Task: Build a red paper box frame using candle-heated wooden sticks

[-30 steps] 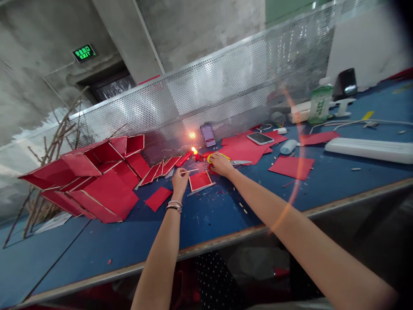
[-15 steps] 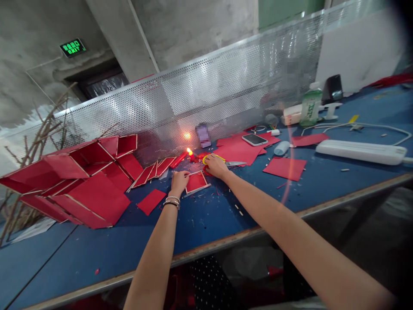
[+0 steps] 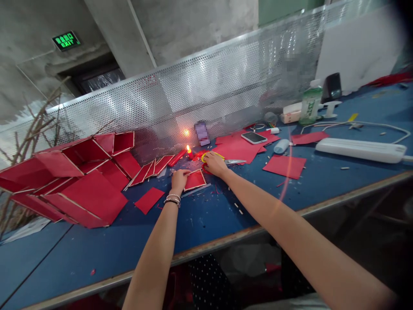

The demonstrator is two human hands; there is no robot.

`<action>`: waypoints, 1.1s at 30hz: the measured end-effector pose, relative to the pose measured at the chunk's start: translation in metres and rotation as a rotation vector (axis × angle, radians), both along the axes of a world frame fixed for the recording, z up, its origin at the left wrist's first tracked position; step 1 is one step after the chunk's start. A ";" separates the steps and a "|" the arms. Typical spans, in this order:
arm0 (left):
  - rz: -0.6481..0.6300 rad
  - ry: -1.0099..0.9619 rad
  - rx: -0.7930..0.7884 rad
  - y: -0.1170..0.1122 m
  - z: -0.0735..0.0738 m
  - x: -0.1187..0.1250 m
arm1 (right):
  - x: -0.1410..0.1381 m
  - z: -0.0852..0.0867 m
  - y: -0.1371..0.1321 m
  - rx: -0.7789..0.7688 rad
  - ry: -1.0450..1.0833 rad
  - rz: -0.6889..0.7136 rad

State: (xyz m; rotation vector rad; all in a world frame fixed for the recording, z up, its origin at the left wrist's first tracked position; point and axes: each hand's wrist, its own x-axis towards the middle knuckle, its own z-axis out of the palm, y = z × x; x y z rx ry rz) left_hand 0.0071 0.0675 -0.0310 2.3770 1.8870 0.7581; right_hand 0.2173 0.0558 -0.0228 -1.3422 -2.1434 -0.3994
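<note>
My left hand (image 3: 180,178), with bracelets on the wrist, pinches the left edge of a small red paper square framed with thin sticks (image 3: 195,179). My right hand (image 3: 214,163) rests closed on the yellow handles of a pair of scissors (image 3: 226,161), whose blades point right. A lit red candle (image 3: 182,155) lies just behind both hands, its flame close to the perforated metal screen (image 3: 209,90).
A large red paper and stick structure (image 3: 71,176) fills the left of the blue table (image 3: 206,215). Loose red sheets (image 3: 284,165), a phone (image 3: 254,137), a green bottle (image 3: 310,105), a white power strip (image 3: 361,150) and dry branches (image 3: 29,137) are around.
My left hand came down from holding a thin stick in the air onto the framed red square, whose near edge now tilts up. My right hand stayed on the scissors.
</note>
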 end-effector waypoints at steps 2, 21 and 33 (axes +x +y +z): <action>-0.025 0.008 -0.009 0.001 0.002 -0.001 | 0.000 0.000 0.000 0.003 -0.003 0.000; 0.120 0.050 -0.018 -0.025 0.020 -0.016 | 0.001 0.001 -0.004 0.011 -0.003 0.003; 0.103 0.191 0.022 -0.028 0.014 -0.005 | 0.000 0.005 -0.008 0.052 0.059 -0.021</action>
